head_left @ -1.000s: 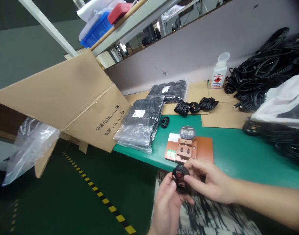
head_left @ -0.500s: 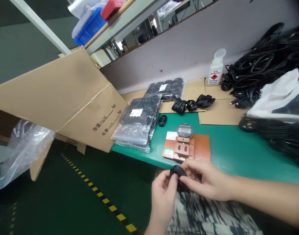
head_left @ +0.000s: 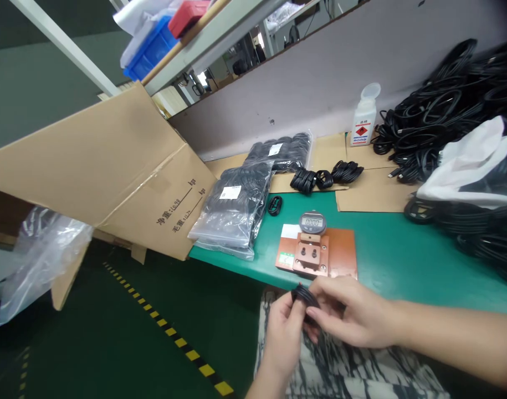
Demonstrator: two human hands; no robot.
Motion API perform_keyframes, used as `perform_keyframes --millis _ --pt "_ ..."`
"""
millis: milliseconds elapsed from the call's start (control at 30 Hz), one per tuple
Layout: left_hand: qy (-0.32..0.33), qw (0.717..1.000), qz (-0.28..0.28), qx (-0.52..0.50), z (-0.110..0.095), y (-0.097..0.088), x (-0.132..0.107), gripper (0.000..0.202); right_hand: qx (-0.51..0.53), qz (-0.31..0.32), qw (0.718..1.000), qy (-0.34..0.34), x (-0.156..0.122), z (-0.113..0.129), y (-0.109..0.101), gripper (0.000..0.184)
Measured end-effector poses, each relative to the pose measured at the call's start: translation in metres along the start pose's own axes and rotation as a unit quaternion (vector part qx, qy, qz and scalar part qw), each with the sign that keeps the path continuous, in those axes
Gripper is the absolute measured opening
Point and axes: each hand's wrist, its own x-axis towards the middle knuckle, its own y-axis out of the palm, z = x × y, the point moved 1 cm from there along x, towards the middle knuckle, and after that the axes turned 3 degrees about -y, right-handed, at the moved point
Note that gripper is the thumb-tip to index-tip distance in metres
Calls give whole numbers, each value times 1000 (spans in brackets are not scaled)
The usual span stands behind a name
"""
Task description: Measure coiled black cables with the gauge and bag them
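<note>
A coiled black cable (head_left: 306, 295) is held between my two hands, over my lap and just off the green table's front edge. My left hand (head_left: 285, 324) pinches the coil from the left, thumb on its near side. From the right, my right hand (head_left: 348, 310) grips the same coil with thumb and fingers, which partly hide it. Right beyond my hands stands a digital dial gauge (head_left: 312, 223) reading zero, mounted on a copper-coloured block (head_left: 311, 255) with a brown base plate (head_left: 343, 252).
Plastic bags of coiled cables (head_left: 236, 191) lie left on the table (head_left: 386, 249), near an open cardboard box (head_left: 153, 183). One small coil (head_left: 275, 205) and bundled coils (head_left: 326, 178) sit behind the gauge. A white bottle (head_left: 363, 119) and a large cable pile (head_left: 448, 111) stand right.
The coil has turned and tilted between my fingers. My left hand has shifted slightly right, closer to my right hand, which has dropped a little.
</note>
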Motion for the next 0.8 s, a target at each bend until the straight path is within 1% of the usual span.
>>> perform_keyframes --millis 33,100,233,267,367,467,667,800 --pt "-2 1000 9 -3 1 0 0 41 1 0 1000 -1 0 0 0 7" --pt "8 1000 3 -3 3 0 0 42 4 9 1000 -9 -2 0 -1 6" --pt "43 997 -57 14 1 -6 1 40 11 34 999 -28 -3 2 -2 17" --pt "49 997 -64 17 0 -8 2 39 11 36 999 -29 -2 2 -3 19" --pt "55 997 -50 10 -2 -12 7 38 2 30 999 -28 0 2 -3 24" --pt "63 997 -35 -16 -1 -12 13 37 -21 20 999 -37 1 2 -4 28" --pt "88 996 -27 -8 4 -5 22 37 -34 13 994 -106 -1 3 -4 26" --pt "78 997 -21 5 2 -3 28 40 -37 -6 992 -122 -2 0 -3 43"
